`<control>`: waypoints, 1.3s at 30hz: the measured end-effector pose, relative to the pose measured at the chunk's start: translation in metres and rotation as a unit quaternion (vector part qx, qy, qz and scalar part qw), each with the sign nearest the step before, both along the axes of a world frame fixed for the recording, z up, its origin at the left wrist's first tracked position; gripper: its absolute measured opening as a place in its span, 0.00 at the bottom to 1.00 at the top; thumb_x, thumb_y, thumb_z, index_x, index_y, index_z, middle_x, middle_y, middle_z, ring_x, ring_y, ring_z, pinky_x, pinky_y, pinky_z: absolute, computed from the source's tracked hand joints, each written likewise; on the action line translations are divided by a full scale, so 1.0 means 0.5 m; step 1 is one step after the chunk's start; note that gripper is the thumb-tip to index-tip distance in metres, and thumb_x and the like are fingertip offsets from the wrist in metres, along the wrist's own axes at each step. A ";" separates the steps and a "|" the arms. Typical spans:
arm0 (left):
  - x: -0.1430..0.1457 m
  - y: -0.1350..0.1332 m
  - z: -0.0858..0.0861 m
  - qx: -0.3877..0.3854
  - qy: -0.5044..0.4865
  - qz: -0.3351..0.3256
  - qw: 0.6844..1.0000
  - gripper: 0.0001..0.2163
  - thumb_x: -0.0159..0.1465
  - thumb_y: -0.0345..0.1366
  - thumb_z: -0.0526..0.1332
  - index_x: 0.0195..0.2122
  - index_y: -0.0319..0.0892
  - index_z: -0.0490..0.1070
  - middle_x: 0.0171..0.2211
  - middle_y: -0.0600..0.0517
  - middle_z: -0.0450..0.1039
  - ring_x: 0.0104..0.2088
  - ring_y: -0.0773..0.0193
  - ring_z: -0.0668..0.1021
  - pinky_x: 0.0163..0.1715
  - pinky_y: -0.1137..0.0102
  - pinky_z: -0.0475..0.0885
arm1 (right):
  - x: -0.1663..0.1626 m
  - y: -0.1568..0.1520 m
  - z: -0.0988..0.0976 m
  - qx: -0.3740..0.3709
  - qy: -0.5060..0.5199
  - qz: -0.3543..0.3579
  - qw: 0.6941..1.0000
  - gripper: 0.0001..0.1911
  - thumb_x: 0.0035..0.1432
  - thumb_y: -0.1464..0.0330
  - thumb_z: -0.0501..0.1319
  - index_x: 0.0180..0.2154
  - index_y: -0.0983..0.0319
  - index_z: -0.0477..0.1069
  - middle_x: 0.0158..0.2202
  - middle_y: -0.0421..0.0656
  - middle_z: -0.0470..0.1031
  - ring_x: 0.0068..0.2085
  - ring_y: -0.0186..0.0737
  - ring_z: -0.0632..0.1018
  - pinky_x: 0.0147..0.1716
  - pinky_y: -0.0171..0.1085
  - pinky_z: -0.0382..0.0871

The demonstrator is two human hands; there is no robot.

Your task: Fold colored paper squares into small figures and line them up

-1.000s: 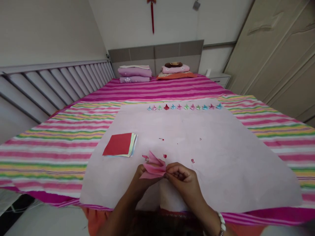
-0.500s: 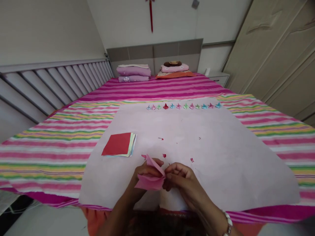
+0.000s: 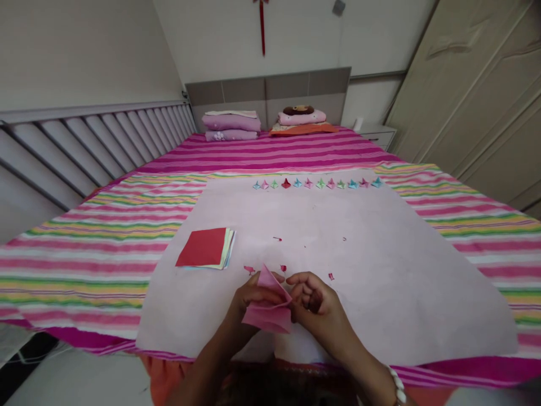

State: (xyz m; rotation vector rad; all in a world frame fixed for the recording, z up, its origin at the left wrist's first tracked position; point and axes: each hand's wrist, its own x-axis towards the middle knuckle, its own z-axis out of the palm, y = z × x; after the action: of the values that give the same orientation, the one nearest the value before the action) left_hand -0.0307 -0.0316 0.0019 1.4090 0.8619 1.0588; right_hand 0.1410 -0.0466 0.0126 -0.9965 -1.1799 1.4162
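Observation:
A partly folded sheet of pink origami paper (image 3: pixel 267 317) is held up near the front edge of the white sheet. My left hand (image 3: pixel 252 294) grips it from the left, its fingers between the raised flaps. On the right, my right hand (image 3: pixel 315 299) has its thumb against the paper's right corner, with the fingers curled. Whether the right hand pinches the corner or only touches it is partly hidden. To the left lies a stack of square coloured paper (image 3: pixel 202 248), red on top.
A large white sheet (image 3: pixel 401 270) covers part of the striped bed (image 3: pixel 93 248). Along its far edge runs a row of small folded paper pieces (image 3: pixel 308 183). Small printed red marks (image 3: pixel 331 276) dot the sheet. Folded bedding (image 3: pixel 232 122) sits by the headboard.
The pink paper has shifted slightly right and turned, one flap now standing more upright. My right hand's fingers have lifted and curled away from the corner.

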 end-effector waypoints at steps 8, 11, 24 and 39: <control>0.014 0.004 0.006 -0.004 0.027 0.068 0.997 0.06 0.47 0.33 0.72 0.28 0.43 0.80 0.40 0.48 0.77 0.43 0.55 0.76 0.43 0.66 0.70 | 0.005 0.003 -0.001 -0.008 0.012 0.012 1.000 0.06 0.49 0.68 0.65 0.28 0.60 0.68 0.19 0.34 0.68 0.21 0.31 0.69 0.23 0.31 0.62; 0.021 0.002 0.018 -0.072 0.019 0.102 0.992 0.05 0.50 0.35 0.70 0.26 0.41 0.78 0.30 0.51 0.77 0.33 0.60 0.76 0.35 0.68 0.71 | 0.006 0.002 -0.004 -0.014 0.041 0.041 0.998 0.07 0.51 0.66 0.65 0.30 0.61 0.69 0.21 0.36 0.72 0.25 0.33 0.73 0.28 0.32 0.66; 0.035 -0.003 0.023 -0.142 -0.035 0.167 0.975 0.07 0.50 0.36 0.70 0.23 0.38 0.76 0.20 0.56 0.74 0.24 0.69 0.72 0.28 0.74 0.67 | -0.004 0.013 -0.026 -0.030 0.067 0.016 0.997 0.09 0.46 0.67 0.71 0.24 0.63 0.72 0.22 0.39 0.76 0.26 0.32 0.75 0.28 0.30 0.67; 0.045 0.003 0.002 -0.129 -0.049 0.175 0.975 0.08 0.52 0.39 0.68 0.26 0.39 0.76 0.23 0.56 0.74 0.27 0.67 0.73 0.31 0.73 0.67 | -0.009 0.016 -0.062 -0.056 0.108 -0.030 0.992 0.12 0.43 0.65 0.72 0.27 0.62 0.72 0.21 0.38 0.75 0.24 0.33 0.75 0.27 0.32 0.67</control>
State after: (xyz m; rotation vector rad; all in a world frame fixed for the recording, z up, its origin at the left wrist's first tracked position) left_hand -0.0081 -0.0300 0.0027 0.9997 1.1581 1.2182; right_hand 0.1364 -0.0386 -0.0183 -0.9220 -0.9134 1.5148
